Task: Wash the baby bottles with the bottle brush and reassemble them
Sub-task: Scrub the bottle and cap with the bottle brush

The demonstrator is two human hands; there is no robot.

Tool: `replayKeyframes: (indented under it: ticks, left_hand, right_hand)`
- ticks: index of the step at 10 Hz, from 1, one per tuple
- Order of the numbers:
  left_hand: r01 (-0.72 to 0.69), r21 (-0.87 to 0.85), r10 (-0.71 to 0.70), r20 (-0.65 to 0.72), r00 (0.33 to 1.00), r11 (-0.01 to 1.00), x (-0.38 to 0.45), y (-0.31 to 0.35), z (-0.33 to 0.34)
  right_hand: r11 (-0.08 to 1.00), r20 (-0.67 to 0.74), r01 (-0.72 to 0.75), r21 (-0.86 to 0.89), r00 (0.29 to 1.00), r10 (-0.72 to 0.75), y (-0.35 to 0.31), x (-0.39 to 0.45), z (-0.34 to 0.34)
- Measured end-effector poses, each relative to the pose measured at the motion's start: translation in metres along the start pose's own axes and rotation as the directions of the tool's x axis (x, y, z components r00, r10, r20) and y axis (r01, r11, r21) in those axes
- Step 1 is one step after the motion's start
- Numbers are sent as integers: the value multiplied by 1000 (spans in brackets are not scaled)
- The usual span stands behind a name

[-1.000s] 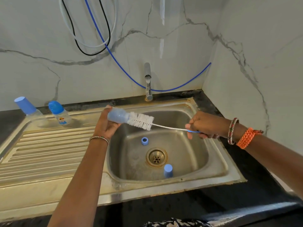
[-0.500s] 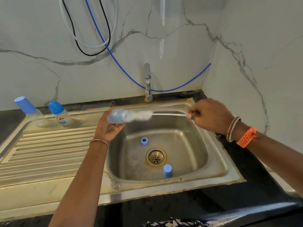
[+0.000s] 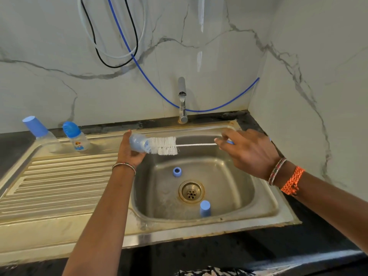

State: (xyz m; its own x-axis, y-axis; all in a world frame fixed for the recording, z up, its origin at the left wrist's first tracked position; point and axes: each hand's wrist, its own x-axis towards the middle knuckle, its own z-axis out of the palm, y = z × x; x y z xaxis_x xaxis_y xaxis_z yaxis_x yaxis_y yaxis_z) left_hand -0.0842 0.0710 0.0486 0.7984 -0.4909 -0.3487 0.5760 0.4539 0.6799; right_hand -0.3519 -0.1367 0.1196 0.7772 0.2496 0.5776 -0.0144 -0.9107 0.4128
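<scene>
Clear bottle (image 3: 137,144), white-bristled brush (image 3: 164,146) halfway inside.

White marble-patterned wall panels with grey veins (image 3: 219,56) are meeting in a corner to the right of the chrome tap (image 3: 182,100). A thin blue hose (image 3: 151,80) is sagging across the wall behind that tap, and looped black and white cables (image 3: 111,54) are hanging up to the left of it. Below the tap, a black stone table (image 3: 249,253) is carrying the stainless steel sink unit with a ribbed drainboard (image 3: 59,186), soft daylight glinting off its metal.
</scene>
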Motion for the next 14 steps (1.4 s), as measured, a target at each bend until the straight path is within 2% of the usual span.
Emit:
replayKeyframes:
  ticks: [1,2,3,4,5,6,7,8,9,10,11,12,13,14]
  left_hand:
    - [-29,-62,33,52,998,998,-1,2,3]
    - [-134,-129,148,111,983,983,-3,3,7]
    - [-159,-98,177,212,961,982,-2,5,5]
    - [-197,-72,207,169,964,978,-4,4,5]
    - [-158,-51,161,53,986,986,-3,1,11]
    - [-124,-8,124,44,991,992,-6,-7,17]
    - [-154,-36,157,77,985,987,-8,-8,14]
    - [-196,-83,206,146,968,977,-10,-4,16]
    - [-258,62,255,48,966,964,-4,-3,13]
    - [-280,111,287,-56,956,954,3,1,2]
    - [-251,238,305,-225,925,938,2,-6,11]
    - [-287,170,329,-332,884,943,2,-10,20]
    - [-264,115,287,-417,862,958,5,9,1]
    - [-129,177,192,-405,894,976,9,24,-12]
  right_hand:
    - [965,103,-215,152,974,201,-7,-3,-1]
    - [190,858,-885,425,461,229,-10,8,-12]
    - [-292,953,-927,236,279,-115,-8,3,-9]
    - [403,737,-787,467,598,315,-16,-2,-8]
    - [975,35,-218,37,976,216,-19,-5,-7]
    - [990,-151,-123,-66,982,112,-10,-4,-7]
    - [904,88,-375,204,927,364,-10,2,-9]
    - [144,915,-930,338,361,181,-6,4,-5]
    - [-173,972,-985,24,63,-225,-3,-10,1]
    - [-195,975,-980,38,79,-209,8,-29,-6]
    - [-206,983,-975,87,118,-144,15,-40,-12]
    - [-198,991,-976,95,112,-78,15,-47,-17]
    - [-207,997,-975,78,71,43,25,-61,-28]
    - [-196,976,-968,156,121,180,26,-67,-34]
